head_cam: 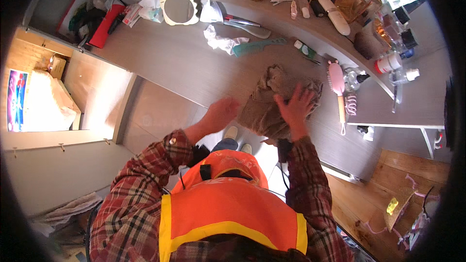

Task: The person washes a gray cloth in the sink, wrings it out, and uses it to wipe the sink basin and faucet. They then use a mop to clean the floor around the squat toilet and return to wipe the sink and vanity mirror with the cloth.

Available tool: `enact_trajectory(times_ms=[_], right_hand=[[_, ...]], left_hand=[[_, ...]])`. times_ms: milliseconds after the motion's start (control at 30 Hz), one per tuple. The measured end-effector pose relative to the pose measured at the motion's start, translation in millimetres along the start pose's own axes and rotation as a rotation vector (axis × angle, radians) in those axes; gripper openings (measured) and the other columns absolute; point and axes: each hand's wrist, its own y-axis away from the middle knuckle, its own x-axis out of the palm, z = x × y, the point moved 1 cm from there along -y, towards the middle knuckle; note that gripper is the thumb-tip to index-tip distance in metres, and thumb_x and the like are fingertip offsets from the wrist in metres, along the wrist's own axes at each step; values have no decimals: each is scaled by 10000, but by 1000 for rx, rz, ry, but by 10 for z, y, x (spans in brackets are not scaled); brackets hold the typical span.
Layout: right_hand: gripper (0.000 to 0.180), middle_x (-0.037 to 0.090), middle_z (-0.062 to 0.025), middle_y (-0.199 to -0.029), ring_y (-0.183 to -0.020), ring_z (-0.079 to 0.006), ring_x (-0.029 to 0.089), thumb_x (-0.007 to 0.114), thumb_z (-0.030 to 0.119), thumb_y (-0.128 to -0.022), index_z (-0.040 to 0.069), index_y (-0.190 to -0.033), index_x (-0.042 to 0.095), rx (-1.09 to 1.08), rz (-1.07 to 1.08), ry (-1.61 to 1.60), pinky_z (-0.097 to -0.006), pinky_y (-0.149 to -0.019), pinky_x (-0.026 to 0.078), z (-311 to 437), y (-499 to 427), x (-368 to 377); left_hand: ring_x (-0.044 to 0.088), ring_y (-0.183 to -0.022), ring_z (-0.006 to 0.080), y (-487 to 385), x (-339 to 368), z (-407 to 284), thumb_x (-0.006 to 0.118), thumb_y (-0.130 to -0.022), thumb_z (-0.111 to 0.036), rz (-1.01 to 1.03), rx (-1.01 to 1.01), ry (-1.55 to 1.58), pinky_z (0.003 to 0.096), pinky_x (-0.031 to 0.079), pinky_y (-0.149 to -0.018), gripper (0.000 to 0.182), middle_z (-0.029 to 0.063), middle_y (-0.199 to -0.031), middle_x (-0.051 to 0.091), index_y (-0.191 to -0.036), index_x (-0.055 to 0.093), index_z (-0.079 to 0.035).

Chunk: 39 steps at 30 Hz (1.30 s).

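Note:
A crumpled brown cloth lies on the grey wood-grain desktop, and its near edge hangs at the desk's front. My right hand rests palm down on the cloth's right half, fingers spread. Just off the left side of the cloth is my left hand; its fingers are close together and blurred, and nothing shows in it. Beyond the cloth lie a teal comb, a crumpled white tissue and a small green tube. To its right is a pink hairbrush with a wooden handle.
A raised shelf curves along the back, crowded with bottles and cosmetics. Beneath its edge stand a cream-framed mirror and a grey comb. A clear bottle and a coiled hair tie sit by the hairbrush. A red item lies far left.

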Motion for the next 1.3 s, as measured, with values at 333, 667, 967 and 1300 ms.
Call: enact_trajectory(times_ms=[333,667,967,1300], right_hand=[[751,423,-45,-1328,-1331,-289,243,641,421,-636,201,-1318,418,-543,-98,-319,-514,-1097,92,722,559,563],[765,338,-96,-1392,-1353,-294,181,678,184,-684,81,-1358,332,530,-229,-126,-473,-1094,139,-2028,1410,-1],[703,262,-86,-1438,-1371,-291,120,575,263,-819,138,-1407,211,957,-239,5,-480,-1099,102,-3913,1076,-176],[772,374,-130,-1371,-1339,-331,204,632,510,-703,124,-1329,394,608,-319,-61,-521,-1078,143,-3779,830,-446]], left_hand=[[511,-667,86,-57,-434,390,508,-842,-41,226,-353,458,222,437,-610,159,22,-779,566,-991,560,-23],[517,-675,106,-511,147,-10,483,-870,-64,465,-324,346,251,437,-614,142,9,-751,541,-997,544,-45],[518,-651,91,-536,915,-501,502,-869,-56,545,-300,271,236,444,-584,74,10,-761,549,-929,544,-42],[625,-745,185,-553,1871,-867,543,-847,-133,709,63,-42,311,496,-674,168,118,-820,647,-954,614,-25]])
